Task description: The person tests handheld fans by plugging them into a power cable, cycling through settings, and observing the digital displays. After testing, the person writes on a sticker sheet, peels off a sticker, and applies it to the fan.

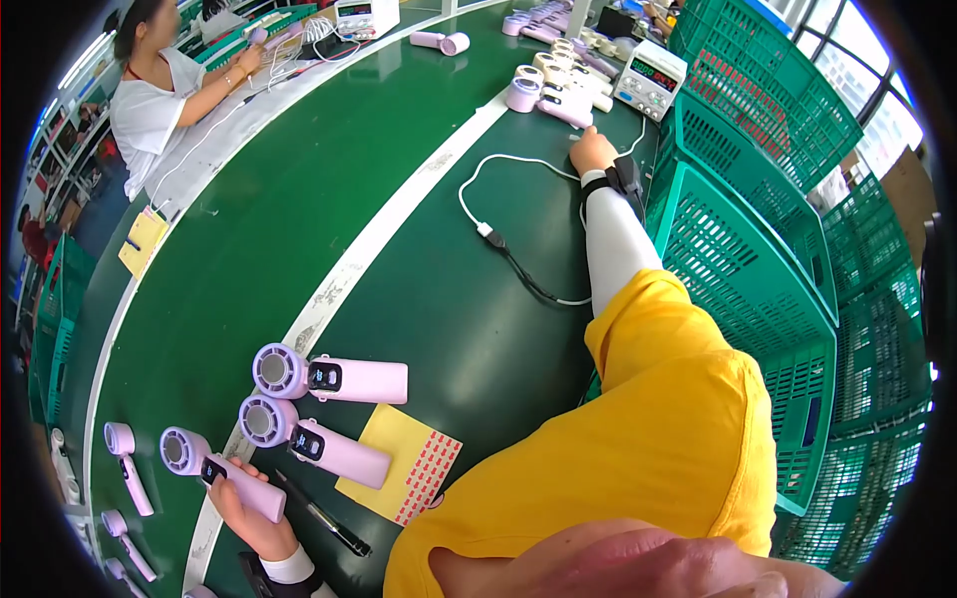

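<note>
At the lower left my left hand [249,513] is closed around the handle of a lilac handheld fan [257,495], its round head pointing away from me. Two more lilac fans, an upper one [359,380] and a lower one [344,455], lie just right of it. My right hand [594,151] is stretched far out at the upper right, its fingers curled. It is close to the handle end of a pink fan [566,106] at the edge of a cluster of fans. What those fingers hold, if anything, is too small to make out.
A power supply [650,82] stands beside the fan cluster. A white cable [518,157] loops across the green table. Green crates [748,309] line the right. A yellow sticker sheet [384,439] and a pen [324,513] lie near me. Another person [159,90] works across the table.
</note>
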A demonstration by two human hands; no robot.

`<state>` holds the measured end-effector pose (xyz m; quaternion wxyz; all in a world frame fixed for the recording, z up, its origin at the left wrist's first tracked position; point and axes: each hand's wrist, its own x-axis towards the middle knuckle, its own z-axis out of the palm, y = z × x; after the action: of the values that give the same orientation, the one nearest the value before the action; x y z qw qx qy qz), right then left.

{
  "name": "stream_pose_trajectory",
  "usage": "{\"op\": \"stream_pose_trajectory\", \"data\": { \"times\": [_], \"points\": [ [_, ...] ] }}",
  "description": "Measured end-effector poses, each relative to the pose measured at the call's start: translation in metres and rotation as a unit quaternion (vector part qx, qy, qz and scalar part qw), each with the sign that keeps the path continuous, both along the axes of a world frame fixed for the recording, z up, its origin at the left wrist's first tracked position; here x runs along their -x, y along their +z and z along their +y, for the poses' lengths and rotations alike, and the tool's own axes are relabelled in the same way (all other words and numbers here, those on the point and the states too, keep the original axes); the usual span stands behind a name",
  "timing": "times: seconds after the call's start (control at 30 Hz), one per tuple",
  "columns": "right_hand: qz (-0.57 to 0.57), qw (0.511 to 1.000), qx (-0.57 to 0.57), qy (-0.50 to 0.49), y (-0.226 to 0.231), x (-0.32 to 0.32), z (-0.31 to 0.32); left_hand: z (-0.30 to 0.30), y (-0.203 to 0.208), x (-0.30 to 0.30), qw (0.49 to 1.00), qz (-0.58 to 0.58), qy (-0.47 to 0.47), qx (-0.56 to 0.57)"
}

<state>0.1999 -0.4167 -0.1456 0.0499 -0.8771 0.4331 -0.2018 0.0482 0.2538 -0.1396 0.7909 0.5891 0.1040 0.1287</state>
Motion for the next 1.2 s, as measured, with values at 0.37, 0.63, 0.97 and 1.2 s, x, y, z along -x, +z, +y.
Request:
{"op": "stream_pose_trajectory", "data": {
  "times": [0.37,0.63,0.97,1.2],
  "points": [
    [-0.319,0.926,-0.127,-0.155,-0.003,0.001,0.009,-0.068,0.166,-0.015,0.918,-0.325,-0.223,0.033],
    [-0.282,0.94,-0.109,-0.156,-0.011,-0.006,0.017,-0.139,0.171,-0.021,0.895,-0.337,-0.284,0.069],
    [-0.27,0.949,-0.125,-0.105,-0.007,-0.001,0.021,-0.144,0.173,-0.025,0.904,-0.301,-0.295,0.073],
    [-0.255,0.951,-0.137,-0.111,-0.005,-0.002,0.021,-0.15,0.166,-0.029,0.902,-0.346,-0.256,0.03]
  ]
}}
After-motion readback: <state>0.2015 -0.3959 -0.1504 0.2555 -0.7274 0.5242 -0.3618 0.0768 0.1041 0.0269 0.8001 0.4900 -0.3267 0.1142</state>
